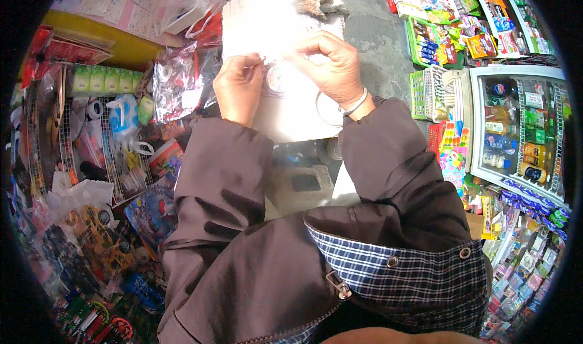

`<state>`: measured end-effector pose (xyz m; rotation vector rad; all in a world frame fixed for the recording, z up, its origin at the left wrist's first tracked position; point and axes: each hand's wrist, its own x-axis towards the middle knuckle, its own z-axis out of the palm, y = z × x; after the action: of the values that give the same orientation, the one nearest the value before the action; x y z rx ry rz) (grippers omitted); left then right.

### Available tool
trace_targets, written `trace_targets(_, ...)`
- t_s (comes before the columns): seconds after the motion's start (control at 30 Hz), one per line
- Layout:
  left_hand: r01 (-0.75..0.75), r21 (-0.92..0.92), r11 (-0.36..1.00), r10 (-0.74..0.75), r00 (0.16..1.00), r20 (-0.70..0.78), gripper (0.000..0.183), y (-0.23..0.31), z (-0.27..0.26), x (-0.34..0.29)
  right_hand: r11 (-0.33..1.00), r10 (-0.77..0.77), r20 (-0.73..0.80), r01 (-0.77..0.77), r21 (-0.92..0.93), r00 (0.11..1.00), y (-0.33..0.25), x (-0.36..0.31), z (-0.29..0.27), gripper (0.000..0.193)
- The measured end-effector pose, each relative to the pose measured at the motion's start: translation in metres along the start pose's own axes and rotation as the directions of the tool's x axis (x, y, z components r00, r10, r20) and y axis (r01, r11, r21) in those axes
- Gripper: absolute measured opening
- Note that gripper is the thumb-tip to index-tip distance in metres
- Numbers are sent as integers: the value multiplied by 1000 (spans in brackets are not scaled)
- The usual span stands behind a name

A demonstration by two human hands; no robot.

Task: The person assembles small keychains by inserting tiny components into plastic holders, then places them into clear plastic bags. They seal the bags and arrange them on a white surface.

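Head view looks down on two brown-sleeved forearms meeting over a white board [291, 116] that lies on the grey ground. On the board sits a small round thing with a reddish rim [276, 80], partly covered by the hands; what it is cannot be told. Left hand [238, 88] is curled, its fingertips [258, 58] pinched together on something thin and pale just above the round thing. Right hand [328, 64], with a silver bangle [355, 104] on the wrist, is bent over with its fingers pressed close at the same spot. A brownish crumpled rag [316, 1] rests at the board's far edge. Packaged toys [115, 156] hang on racks to the left; a drinks fridge [522, 131] stands to the right.
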<state>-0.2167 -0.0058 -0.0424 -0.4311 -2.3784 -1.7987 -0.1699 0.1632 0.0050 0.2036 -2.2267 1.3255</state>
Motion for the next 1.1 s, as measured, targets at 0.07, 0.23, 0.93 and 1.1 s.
trace_targets(0.07, -97, 119, 988, 97, 995, 3, 10, 1, 2, 1, 1000, -16, -5, 16, 11, 1000, 0, -1, -1, 10)
trace_targets(0.23, -98, 330, 939, 84, 995, 57, 12, 1, 3, 3, 999, -37, 5, 37, -9, 999, 1, -1, -3, 9)
trace_targets(0.93, -210, 708, 674, 260, 965, 38, 14, -12, 15, 8, 999, -17, 17, 17, 31, 1000, 3, -5, -2, 11)
trace_targets(1.1, -159, 705, 691, 162, 985, 64, 20, -10, 13, 8, 999, -33, 29, 33, 11, 999, 3, -5, -2, 11)
